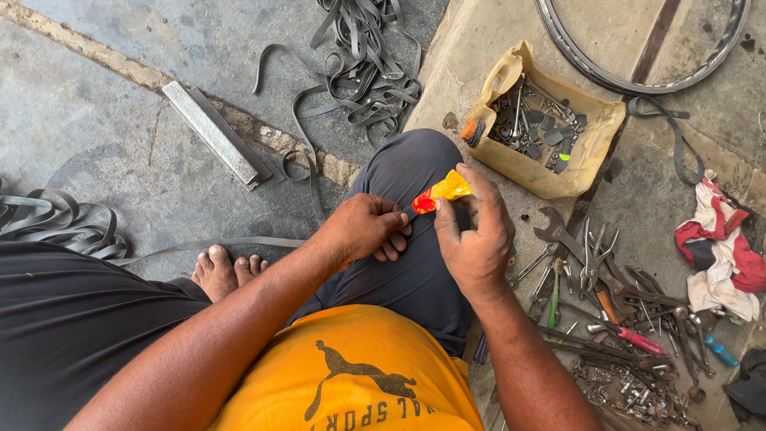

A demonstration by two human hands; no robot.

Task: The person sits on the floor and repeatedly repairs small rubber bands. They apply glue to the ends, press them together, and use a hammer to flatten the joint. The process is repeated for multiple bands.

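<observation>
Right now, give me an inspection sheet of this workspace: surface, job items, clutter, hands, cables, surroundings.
Surface: grey concrete floor, stained, with a cracked seam running across it.
Job's things: small yellow and red tube held over the person's knee.
Clutter: pile of wrenches, pliers and screwdrivers; nuts and small parts beside it; yellowed tray of small metal parts; metal bar; red and white rag.
Hands: left hand pinches the red end of the tube; right hand grips its yellow body.
Cables: nothing seen; only loose black rubber strips in heaps.
Surroundings: wheel rim at top right; the person's bare foot on the floor.
</observation>
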